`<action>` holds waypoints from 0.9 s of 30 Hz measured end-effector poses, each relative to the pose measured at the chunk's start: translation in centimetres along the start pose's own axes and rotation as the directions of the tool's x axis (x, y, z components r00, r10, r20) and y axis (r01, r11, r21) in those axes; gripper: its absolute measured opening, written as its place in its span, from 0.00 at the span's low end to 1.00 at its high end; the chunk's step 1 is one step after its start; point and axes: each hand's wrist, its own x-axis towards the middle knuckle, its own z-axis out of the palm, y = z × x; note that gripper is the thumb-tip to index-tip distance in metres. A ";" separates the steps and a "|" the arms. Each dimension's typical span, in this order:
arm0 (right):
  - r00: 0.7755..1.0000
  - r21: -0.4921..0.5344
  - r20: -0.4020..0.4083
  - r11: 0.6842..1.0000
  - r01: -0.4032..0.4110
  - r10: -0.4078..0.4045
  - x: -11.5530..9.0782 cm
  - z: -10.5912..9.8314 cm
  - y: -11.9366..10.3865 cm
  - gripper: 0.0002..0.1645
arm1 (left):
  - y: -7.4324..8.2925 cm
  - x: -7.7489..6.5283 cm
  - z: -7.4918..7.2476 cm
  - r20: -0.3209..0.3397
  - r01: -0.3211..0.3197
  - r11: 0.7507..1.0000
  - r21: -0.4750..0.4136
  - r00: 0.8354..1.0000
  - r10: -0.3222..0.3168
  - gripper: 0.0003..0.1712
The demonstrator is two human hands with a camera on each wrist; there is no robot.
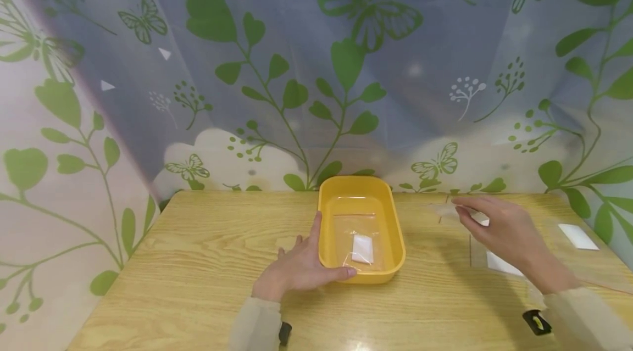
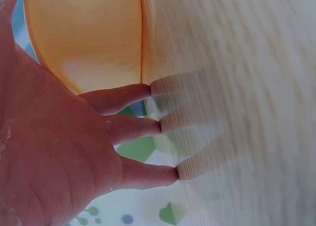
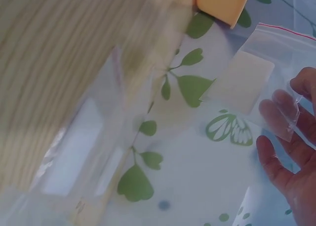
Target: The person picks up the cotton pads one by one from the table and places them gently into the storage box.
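A yellow plastic tray [image 1: 398, 230] stands on the table, with a clear zip bag [image 1: 342, 230] holding a white piece lying flat inside. My left hand [image 1: 299, 267] steadies its near left corner, thumb along the front rim and index finger at the left side. Its other fingers, seen in the left wrist view, are spread straight with their tips at the tabletop. To the right of the tray, my right hand [image 1: 504, 230] pinches another clear zip bag [image 3: 242, 82] between thumb and fingers, raised above the table. Inside that bag is a white rectangular piece, and its red-lined end points away from the hand.
More clear bags with white pieces lie on the right of the wooden table [image 1: 207, 241], one under my right forearm [image 1: 501, 263] and one farther right [image 1: 578, 237]. A leaf-and-butterfly patterned curtain [image 1: 296, 65] hangs right behind the table's back edge.
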 end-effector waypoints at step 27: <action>0.992 0.089 -0.086 0.991 0.101 -0.094 4.4 2.8 -3.1 0.16 | 0.2 -0.1 0.1 -0.003 0.006 1.000 0.002 1.000 -0.006 0.78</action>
